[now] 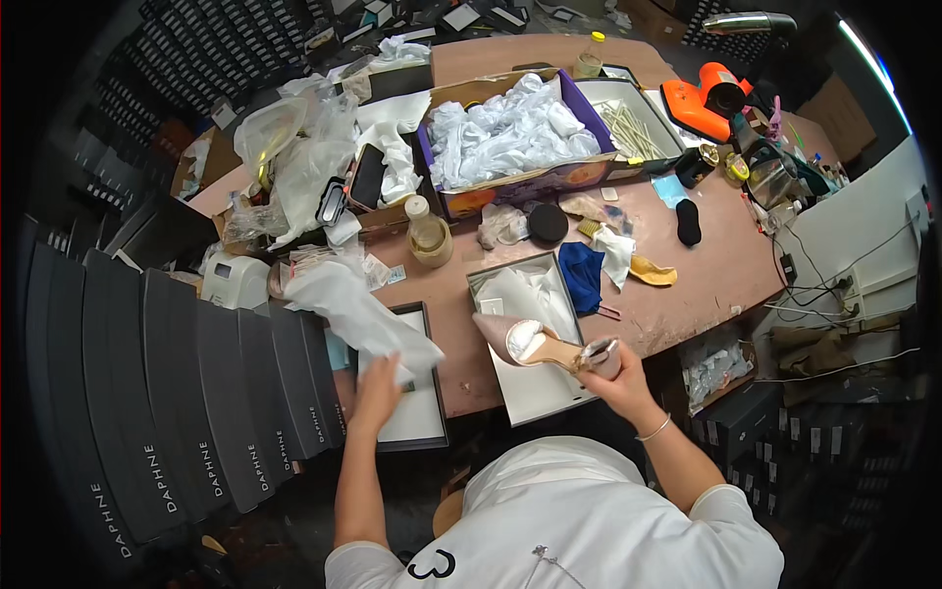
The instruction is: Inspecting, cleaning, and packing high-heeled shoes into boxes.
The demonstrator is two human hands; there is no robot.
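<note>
Row of dark boxes [196,393] stacked at 9 o'clock, off the worktop [706,265]. My left hand [378,393] is closed on a sheet of white wrapping paper [358,319], lifted above the box lid [417,417] so it hangs free. At 12, open shoebox [535,393] lined with paper. My right hand [613,378] grips a pale high-heeled shoe [535,344] by the heel end, toe pointing to 10 over that box. Orange tool [702,98] at 1 o'clock.
</note>
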